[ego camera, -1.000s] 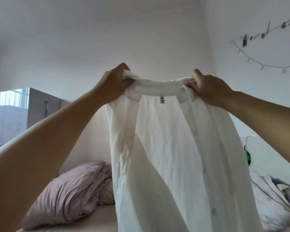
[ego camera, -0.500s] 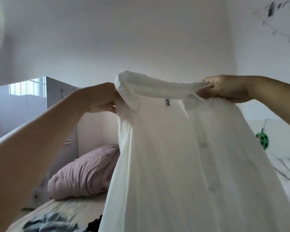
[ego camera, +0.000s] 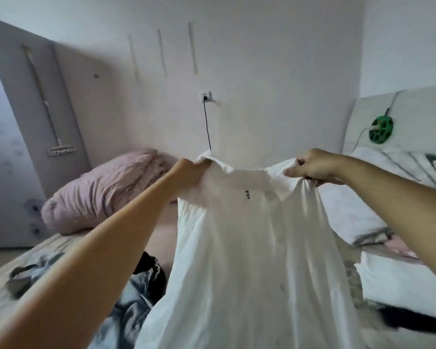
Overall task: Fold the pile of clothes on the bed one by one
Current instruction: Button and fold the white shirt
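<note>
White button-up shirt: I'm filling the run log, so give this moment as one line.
step: spread | white button-up shirt: held up at collar, hanging over bed | left hand: grips collar | right hand: grips collar

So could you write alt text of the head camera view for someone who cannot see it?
Two bare hands, left hand and right hand, hold up a white button-front shirt by its collar over a bed. A crumpled pink quilt lies behind, and grey and black clothes are heaped below.
</note>
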`<state>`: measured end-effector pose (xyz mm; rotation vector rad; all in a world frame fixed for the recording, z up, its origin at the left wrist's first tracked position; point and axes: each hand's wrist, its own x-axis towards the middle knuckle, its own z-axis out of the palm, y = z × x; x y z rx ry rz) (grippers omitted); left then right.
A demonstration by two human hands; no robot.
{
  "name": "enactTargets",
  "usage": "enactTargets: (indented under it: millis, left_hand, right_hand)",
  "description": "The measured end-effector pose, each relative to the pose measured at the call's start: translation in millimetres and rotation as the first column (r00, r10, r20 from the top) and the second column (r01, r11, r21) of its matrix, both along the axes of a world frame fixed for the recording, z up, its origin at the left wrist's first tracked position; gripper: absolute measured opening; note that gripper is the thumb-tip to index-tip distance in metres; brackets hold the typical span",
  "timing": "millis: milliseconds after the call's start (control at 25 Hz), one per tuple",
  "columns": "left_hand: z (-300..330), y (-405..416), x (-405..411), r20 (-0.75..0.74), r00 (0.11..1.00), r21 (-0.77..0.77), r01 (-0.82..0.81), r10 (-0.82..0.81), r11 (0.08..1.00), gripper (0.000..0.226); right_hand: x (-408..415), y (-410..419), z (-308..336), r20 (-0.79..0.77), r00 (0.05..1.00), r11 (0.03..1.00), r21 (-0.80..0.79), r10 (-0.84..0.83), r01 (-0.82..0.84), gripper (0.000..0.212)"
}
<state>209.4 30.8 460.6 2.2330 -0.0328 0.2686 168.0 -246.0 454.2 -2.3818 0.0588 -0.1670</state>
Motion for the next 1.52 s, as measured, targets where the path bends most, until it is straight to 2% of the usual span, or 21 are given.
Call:
enactTargets:
  millis: [80, 160, 240, 320, 400, 480, 600, 680, 760, 840, 920, 960, 1040, 1120, 1200, 1320, 1400, 1480, 1520]
  left_hand:
    - [-54, -13, 43, -0.066, 0.996, -0.044, 0.060, -0.063, 0.997, 0.048]
    - [-102, -22, 84, -0.142, 0.985, -0.100, 0.081, -0.095, 0.992, 0.040]
    - [-147, -32, 122, -0.216, 0.969, -0.152, 0.085, -0.117, 0.985, 0.035]
    - [-198, -42, 164, -0.260, 0.956, -0.195, 0.081, -0.132, 0.977, 0.029]
    - [-252, -52, 204, -0.268, 0.956, -0.199, 0.070, -0.123, 0.977, 0.021]
    - [-301, -64, 233, -0.264, 0.960, -0.234, 0.034, -0.097, 0.972, 0.015]
    - [-373, -75, 257, -0.281, 0.960, -0.278, -0.105, 0.024, 0.955, 0.031]
    - [-416, -77, 261, -0.244, 0.968, -0.289, -0.128, 0.056, 0.949, 0.035]
    - [-449, -77, 261, -0.137, 0.988, -0.228, -0.098, 0.068, 0.969, 0.031]
    - [-464, -77, 261, 0.008, 0.997, -0.144, -0.075, 0.077, 0.987, 0.029]
    - [-464, -79, 259, 0.083, 0.993, -0.091, -0.073, 0.080, 0.993, 0.030]
    - [-461, -80, 259, 0.101, 0.991, -0.067, -0.076, 0.083, 0.995, 0.030]
    - [-454, -82, 253, 0.144, 0.988, 0.034, -0.067, 0.062, 0.997, 0.029]
    - [-451, -88, 235, 0.174, 0.985, 0.121, -0.038, 0.017, 0.992, 0.027]
    - [-457, -94, 213, 0.137, 0.991, 0.160, -0.033, 0.011, 0.986, 0.038]
    - [-472, -99, 200, 0.075, 0.995, 0.080, -0.071, 0.065, 0.994, 0.051]
    - [-473, -99, 208, 0.099, 0.992, 0.066, -0.089, 0.082, 0.994, 0.041]
    - [-469, -99, 214, 0.159, 0.983, 0.064, -0.099, 0.088, 0.993, 0.019]
    - [-467, -100, 216, 0.179, 0.980, 0.072, -0.105, 0.091, 0.992, 0.014]
  right_hand:
    - [42, -10, -54, -0.058, 0.997, 0.998, 0.010, -0.053, 0.054, 0.039]
    - [79, -19, -103, -0.090, 0.992, 0.990, 0.098, -0.088, 0.097, 0.042]
    - [115, -25, -147, -0.109, 0.985, 0.957, 0.243, -0.134, 0.157, 0.032]
    - [153, -28, -196, -0.086, 0.975, 0.913, 0.342, -0.205, 0.222, 0.012]
    - [192, -32, -247, -0.010, 0.961, 0.917, 0.297, -0.275, 0.266, 0.011]
    - [227, -38, -297, 0.038, 0.956, 0.943, 0.184, -0.290, 0.279, 0.018]
    - [259, -44, -373, -0.037, 0.951, 0.949, 0.068, -0.307, 0.309, 0.020]
    - [268, -49, -425, -0.057, 0.937, 0.936, 0.051, -0.345, 0.348, 0.024]
    - [270, -54, -464, 0.043, 0.935, 0.935, -0.005, -0.353, 0.354, 0.032]
    - [271, -57, -479, 0.190, 0.924, 0.931, -0.090, -0.332, 0.353, 0.034]
    - [270, -54, -478, 0.322, 0.903, 0.895, -0.248, -0.284, 0.370, 0.037]
    - [268, -52, -474, 0.406, 0.879, 0.863, -0.318, -0.251, 0.394, 0.035]
    - [260, -47, -465, 0.514, 0.831, 0.844, -0.333, -0.212, 0.421, 0.019]
    - [250, -36, -462, 0.486, 0.855, 0.897, -0.276, -0.180, 0.346, 0.013]
    - [240, -22, -467, 0.385, 0.911, 0.943, -0.225, -0.146, 0.246, 0.016]
    - [233, -14, -478, 0.364, 0.919, 0.938, -0.240, -0.151, 0.249, 0.014]
    - [238, -14, -472, 0.295, 0.940, 0.933, -0.259, -0.172, 0.252, 0.013]
    - [241, -16, -466, 0.190, 0.957, 0.918, -0.293, -0.217, 0.267, 0.017]
    - [241, -15, -464, 0.142, 0.961, 0.919, -0.287, -0.239, 0.271, 0.016]
